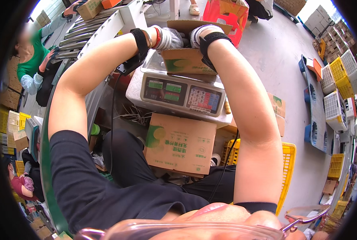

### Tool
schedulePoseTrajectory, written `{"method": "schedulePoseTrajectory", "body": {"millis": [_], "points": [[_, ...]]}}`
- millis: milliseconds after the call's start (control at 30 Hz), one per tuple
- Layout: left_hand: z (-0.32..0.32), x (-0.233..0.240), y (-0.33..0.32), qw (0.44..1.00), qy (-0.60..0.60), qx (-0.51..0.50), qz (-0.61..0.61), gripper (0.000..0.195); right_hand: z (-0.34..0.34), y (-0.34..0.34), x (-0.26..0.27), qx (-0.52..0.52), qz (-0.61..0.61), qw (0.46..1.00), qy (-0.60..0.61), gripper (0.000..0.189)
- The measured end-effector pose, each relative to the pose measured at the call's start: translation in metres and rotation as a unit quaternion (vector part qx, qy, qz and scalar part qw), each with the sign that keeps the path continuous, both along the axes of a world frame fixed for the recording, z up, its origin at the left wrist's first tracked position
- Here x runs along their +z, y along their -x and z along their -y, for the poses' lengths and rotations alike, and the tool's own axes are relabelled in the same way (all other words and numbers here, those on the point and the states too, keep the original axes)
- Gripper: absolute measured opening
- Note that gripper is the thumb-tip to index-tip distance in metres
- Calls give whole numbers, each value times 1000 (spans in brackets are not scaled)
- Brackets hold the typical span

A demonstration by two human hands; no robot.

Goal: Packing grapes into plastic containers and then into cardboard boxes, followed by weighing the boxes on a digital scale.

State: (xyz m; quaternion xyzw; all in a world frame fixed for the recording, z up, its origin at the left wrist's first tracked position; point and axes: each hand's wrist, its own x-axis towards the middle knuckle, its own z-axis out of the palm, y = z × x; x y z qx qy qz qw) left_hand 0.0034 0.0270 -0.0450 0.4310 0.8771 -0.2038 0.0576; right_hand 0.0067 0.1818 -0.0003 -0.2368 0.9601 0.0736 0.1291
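Both of my hands wear striped knit gloves and reach into an open cardboard box (190, 61) with a green print. My left hand (171, 38) is at the box's left side and my right hand (201, 33) at its right; the fingers are mostly hidden by the box. Beneath the box is a digital weighing scale (183, 94) with lit green displays and a keypad, resting on a white foam block (133, 90). A closed-looking cardboard box (180, 144) with green printing stands upright between my knees.
A roller conveyor (79, 34) runs at the upper left, where a person in green (31, 60) works. A red plastic stool (226, 15) stands beyond the box. Yellow crates (288, 174) and cartons (277, 108) are at the right, near a blue-grey pallet (315, 105). Cables hang from both wrists.
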Motion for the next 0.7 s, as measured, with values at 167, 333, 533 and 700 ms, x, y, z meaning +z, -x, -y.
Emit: {"method": "schedulePoseTrajectory", "body": {"millis": [167, 333, 533, 700], "points": [[-8, 2, 9, 967, -238, -78, 53, 29, -16, -26, 25, -53, 0, 997, 47, 32], [39, 31, -6, 804, -584, -33, 108, 41, -25, -21, 27, 15, -44, 999, -23, 34], [35, -4, -36, 715, -565, 370, 182, 50, -30, 5, 21, -26, -30, 995, 93, 46], [0, 18, -32, 702, -528, 432, 205, 60, -82, -7, 29, -20, -111, 912, 395, 42]]}}
